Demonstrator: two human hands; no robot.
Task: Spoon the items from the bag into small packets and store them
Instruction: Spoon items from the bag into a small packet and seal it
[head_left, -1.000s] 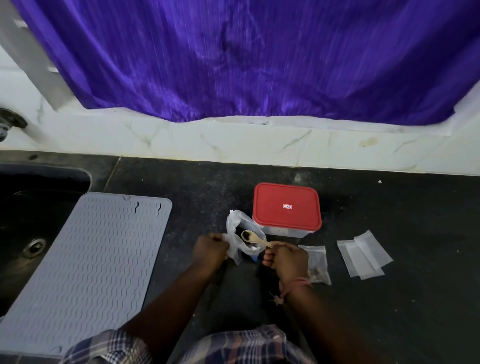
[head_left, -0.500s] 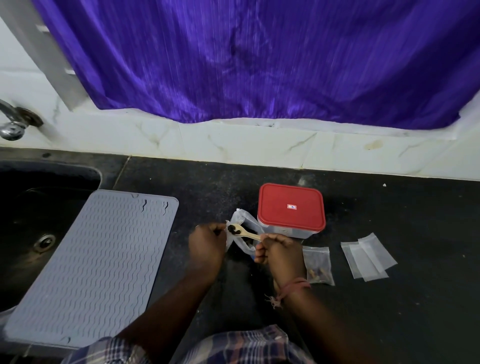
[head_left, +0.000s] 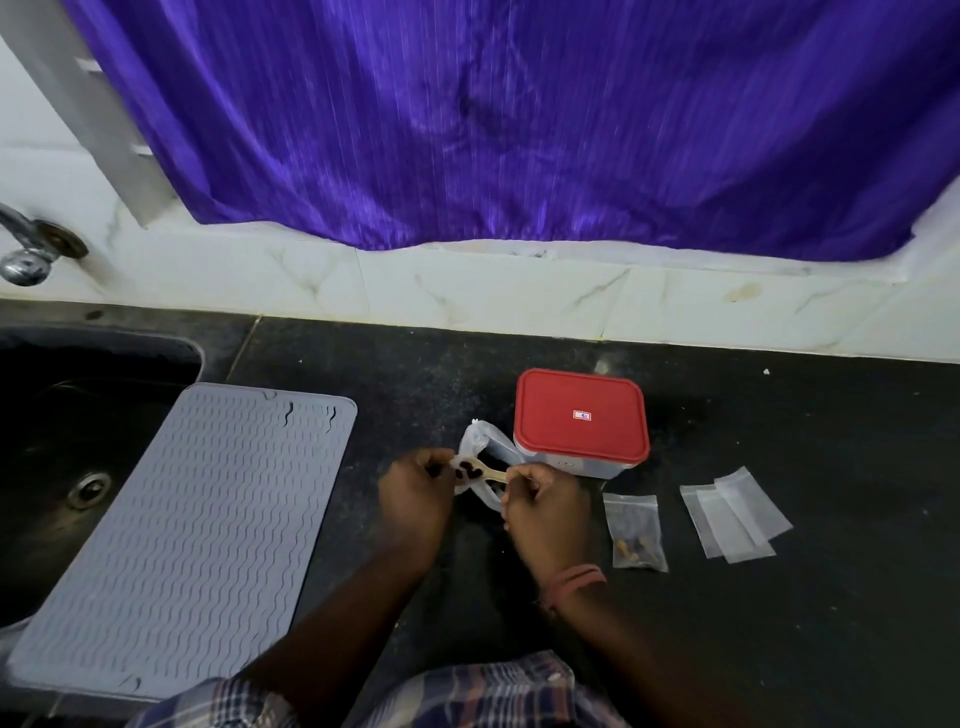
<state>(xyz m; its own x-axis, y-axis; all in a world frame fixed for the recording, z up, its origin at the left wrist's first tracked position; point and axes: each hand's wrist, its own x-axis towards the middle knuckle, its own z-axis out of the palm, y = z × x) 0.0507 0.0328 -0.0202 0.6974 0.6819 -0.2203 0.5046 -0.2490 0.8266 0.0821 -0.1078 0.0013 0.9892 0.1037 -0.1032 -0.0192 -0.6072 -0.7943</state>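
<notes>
A clear plastic bag stands on the black counter, just left of a container with a red lid. My left hand pinches the bag's left edge. My right hand grips the handle of a small wooden spoon, whose bowl carries dark items and hovers at the bag's mouth, close to my left fingers. One small packet with brownish items lies flat to the right of my right hand. A few empty clear packets lie overlapped further right.
A grey ribbed silicone mat covers the counter's left part, overlapping a dark sink with a tap above it. A white tiled ledge and a purple curtain run along the back.
The spoon's bowl was empty inside the bag one second ago; it now holds dark items and has moved left toward my left hand. The view has shifted slightly.
</notes>
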